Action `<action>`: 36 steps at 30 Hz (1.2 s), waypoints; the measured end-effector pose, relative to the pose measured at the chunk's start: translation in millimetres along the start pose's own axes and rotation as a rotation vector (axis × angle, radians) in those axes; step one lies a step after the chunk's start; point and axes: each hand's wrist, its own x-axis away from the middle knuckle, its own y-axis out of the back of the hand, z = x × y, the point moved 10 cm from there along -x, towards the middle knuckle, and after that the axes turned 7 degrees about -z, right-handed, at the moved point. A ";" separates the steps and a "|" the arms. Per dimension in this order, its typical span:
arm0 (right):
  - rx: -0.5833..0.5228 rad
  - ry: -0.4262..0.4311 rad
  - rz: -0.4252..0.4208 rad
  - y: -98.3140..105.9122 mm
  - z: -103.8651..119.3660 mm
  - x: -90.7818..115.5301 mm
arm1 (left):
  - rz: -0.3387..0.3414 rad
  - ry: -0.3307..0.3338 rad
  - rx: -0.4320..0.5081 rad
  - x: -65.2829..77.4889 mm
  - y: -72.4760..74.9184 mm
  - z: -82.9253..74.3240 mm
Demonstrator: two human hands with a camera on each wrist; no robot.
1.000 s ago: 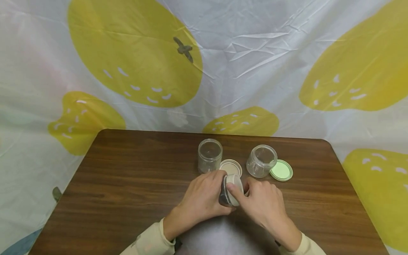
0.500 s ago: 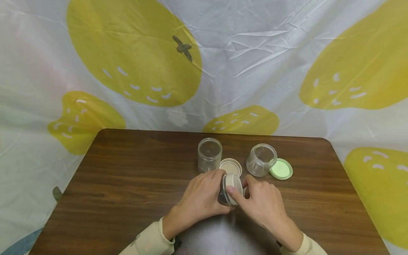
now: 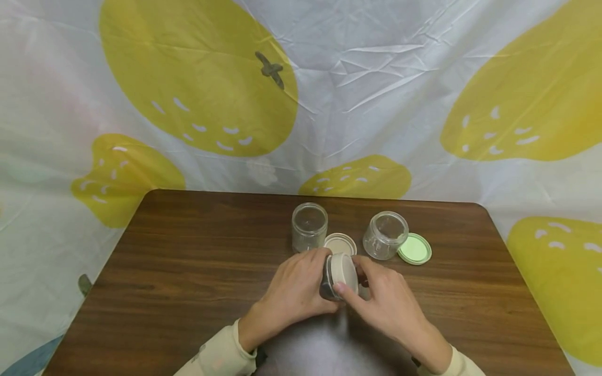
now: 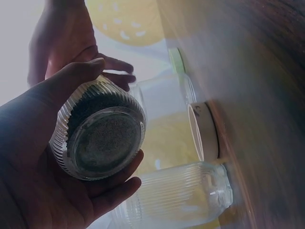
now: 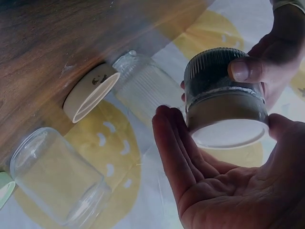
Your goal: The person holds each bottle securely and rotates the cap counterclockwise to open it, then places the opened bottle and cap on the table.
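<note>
A small ribbed glass jar (image 3: 327, 284) with dark contents lies tilted in my left hand (image 3: 296, 287), its base toward the left wrist camera. On its mouth sits a cream lid (image 3: 345, 274), facing right. The fingers and thumb of my left hand wrap around the ribbed body (image 5: 209, 71). My right hand (image 3: 392, 303) spans the lid, thumb on one side and fingertips on the other, as the right wrist view shows. Its palm stands apart from the lid's flat top (image 5: 231, 133).
Behind the hands, a tall clear jar (image 3: 309, 232) and a shorter clear jar (image 3: 383, 245) stand without lids on the brown wooden table (image 3: 197, 261). A beige lid (image 3: 340, 243) lies by the tall jar, a green lid (image 3: 416, 249) by the shorter one.
My right hand has shifted its hold on the cream lid, its index finger now reaching further along the far edge. The jar stays in my left hand, moved very slightly.
</note>
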 end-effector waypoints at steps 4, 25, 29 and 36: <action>0.004 0.053 0.008 0.3 4.4 2.3 | 0.000 0.002 -0.005 0.5 0.4 1.9; 0.065 -0.012 0.083 -4.0 0.1 5.3 | 0.000 0.001 0.017 0.7 1.4 7.4; 0.075 -0.110 0.050 2.3 -6.5 0.6 | 0.021 0.018 0.019 0.8 -0.1 8.3; 0.265 -0.179 0.034 7.8 -11.8 -9.5 | 0.028 0.025 0.032 1.1 -1.7 9.0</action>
